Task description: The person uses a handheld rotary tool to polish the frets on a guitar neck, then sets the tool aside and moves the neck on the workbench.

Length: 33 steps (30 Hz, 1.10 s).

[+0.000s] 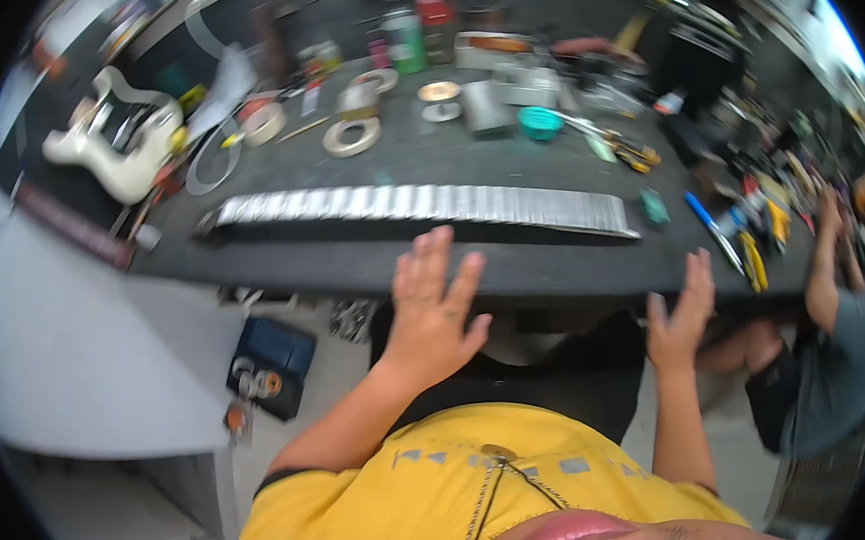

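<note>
A long, narrow dark piece shaped like a guitar fretboard (418, 203) lies across the workbench, its top covered with silver bands. My left hand (431, 315) is open just in front of it, fingers spread, holding nothing. Farther right, my right hand (682, 318) is raised at the bench's front edge. It too is open and holds nothing, its thumb apart from the fingers. Nearest to it are a blue pen-like tool (714, 232) and yellow-handled pliers (753, 263). Slight blur hides fine detail.
Tape rolls (352, 137), bottles (404, 41) and a teal cup (540, 123) stand along the back of the workbench (280, 245). A white guitar-shaped body (112, 137) rests at left. Mixed tools crowd the right, where another person in a grey shirt (846, 366) reaches in.
</note>
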{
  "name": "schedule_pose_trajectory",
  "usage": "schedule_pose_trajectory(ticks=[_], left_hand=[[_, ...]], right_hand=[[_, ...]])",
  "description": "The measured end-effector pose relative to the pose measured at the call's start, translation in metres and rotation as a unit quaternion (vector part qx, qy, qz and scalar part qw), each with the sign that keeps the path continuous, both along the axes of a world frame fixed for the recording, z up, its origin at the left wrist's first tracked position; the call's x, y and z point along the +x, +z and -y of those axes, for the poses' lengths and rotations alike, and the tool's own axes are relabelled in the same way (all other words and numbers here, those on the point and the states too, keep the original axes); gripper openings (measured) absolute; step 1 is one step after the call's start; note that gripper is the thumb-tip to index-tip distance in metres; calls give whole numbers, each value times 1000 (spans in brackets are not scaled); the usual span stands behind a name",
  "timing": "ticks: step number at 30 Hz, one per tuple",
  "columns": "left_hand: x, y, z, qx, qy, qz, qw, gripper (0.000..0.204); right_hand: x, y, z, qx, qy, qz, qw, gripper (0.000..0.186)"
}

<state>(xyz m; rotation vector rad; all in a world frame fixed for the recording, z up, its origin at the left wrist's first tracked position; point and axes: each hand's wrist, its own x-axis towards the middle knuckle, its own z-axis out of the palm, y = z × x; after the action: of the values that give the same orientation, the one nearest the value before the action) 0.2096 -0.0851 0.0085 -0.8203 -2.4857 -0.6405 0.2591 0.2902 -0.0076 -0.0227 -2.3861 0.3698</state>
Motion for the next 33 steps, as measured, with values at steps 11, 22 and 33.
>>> schedule_pose_trajectory(ticks=[11, 22, 33], left_hand=[[-2, -28, -25, -77, -11, -2, 997, 89], [-6, -9, -42, -72, -102, 54, 991, 92], [1, -1, -44, -182, -62, 46, 980, 99]], right_hand=[[25, -11, -8, -22, -17, 26, 999, 70], [29, -20, -16, 8, -27, 112, 993, 71], [3, 5, -23, 56, -15, 130, 990, 77]])
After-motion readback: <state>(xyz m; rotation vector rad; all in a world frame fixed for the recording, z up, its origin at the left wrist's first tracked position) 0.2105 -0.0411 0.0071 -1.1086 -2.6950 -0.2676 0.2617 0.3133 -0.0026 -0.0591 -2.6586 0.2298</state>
